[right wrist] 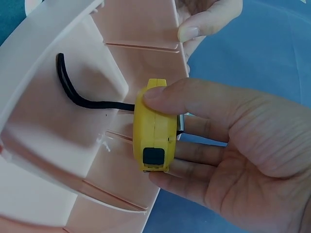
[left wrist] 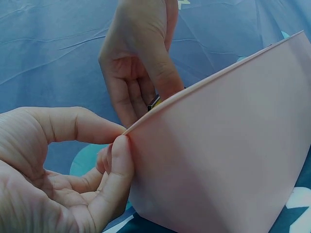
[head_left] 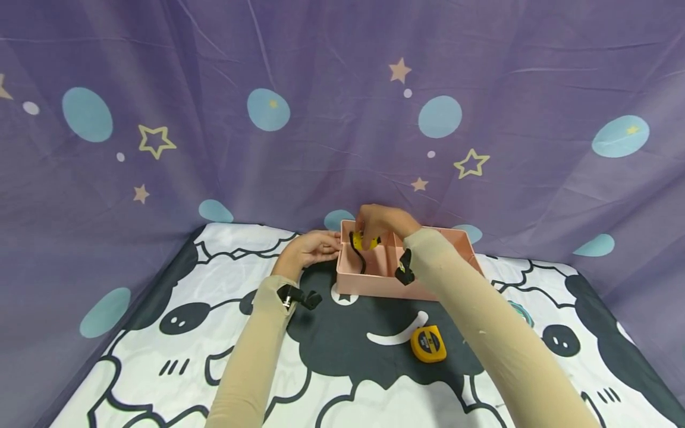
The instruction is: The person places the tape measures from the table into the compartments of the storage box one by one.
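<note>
My right hand (head_left: 384,219) holds a yellow tape measure (right wrist: 154,128) between thumb and fingers, inside the left compartment of a pink divided box (head_left: 385,287). From the tape measure a black wrist strap (right wrist: 92,103) trails down into that compartment. At the box's left end, my left hand (head_left: 311,248) pinches the rim between thumb and forefinger, as the left wrist view shows. In that view the box wall (left wrist: 218,141) hides most of the tape measure. A second yellow tape measure (head_left: 429,344) lies on the cloth in front of the box.
The box stands on a black-and-white cartoon cloth (head_left: 342,333), close to the purple curtain (head_left: 321,172) behind. A divider (head_left: 393,255) splits its inside. Partly covered by my right forearm, a teal round item (head_left: 521,312) lies on the right.
</note>
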`<state>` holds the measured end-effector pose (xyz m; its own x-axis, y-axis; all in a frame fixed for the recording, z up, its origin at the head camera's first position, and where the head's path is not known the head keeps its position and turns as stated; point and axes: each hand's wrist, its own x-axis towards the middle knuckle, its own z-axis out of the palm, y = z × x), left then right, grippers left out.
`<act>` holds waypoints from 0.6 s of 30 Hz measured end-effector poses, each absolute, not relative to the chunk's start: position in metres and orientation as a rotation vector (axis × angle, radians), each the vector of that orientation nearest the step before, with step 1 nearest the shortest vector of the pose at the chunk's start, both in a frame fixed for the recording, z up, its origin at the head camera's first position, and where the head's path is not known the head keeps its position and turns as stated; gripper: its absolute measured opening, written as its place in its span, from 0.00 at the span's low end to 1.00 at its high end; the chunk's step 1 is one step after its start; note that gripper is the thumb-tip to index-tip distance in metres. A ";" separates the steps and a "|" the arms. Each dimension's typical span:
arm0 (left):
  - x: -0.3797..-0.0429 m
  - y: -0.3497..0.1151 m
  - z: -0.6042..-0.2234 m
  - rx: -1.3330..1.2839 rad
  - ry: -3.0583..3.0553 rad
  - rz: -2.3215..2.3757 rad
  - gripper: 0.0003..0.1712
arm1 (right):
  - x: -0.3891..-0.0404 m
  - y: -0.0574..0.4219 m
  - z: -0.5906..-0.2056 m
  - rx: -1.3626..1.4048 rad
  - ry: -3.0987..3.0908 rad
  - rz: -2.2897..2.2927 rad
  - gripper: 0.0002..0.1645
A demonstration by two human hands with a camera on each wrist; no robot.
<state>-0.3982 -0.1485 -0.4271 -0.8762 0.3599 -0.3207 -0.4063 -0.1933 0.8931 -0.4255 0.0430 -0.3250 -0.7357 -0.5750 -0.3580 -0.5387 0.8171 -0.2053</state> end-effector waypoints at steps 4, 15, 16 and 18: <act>-0.398 -0.148 -0.427 -0.049 1.596 2.096 0.32 | -0.426 0.044 -0.322 -0.840 2.605 -0.069 0.27; -0.397 -0.147 -0.424 -0.072 1.603 2.096 0.35 | -0.430 0.044 -0.311 -0.822 2.621 0.011 0.27; -0.397 -0.147 -0.424 -0.073 1.601 2.098 0.35 | -0.430 0.045 -0.312 -0.817 2.618 0.009 0.28; -0.397 -0.146 -0.426 -0.066 1.592 2.096 0.36 | -0.430 0.046 -0.314 -0.800 2.606 0.000 0.30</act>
<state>-0.3970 -0.1462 -0.4256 -0.8721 0.3592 -0.3322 -0.4164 -0.1885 0.8894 -0.4301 0.0464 -0.3139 -0.7500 -0.5375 -0.3855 -0.5374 0.8349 -0.1186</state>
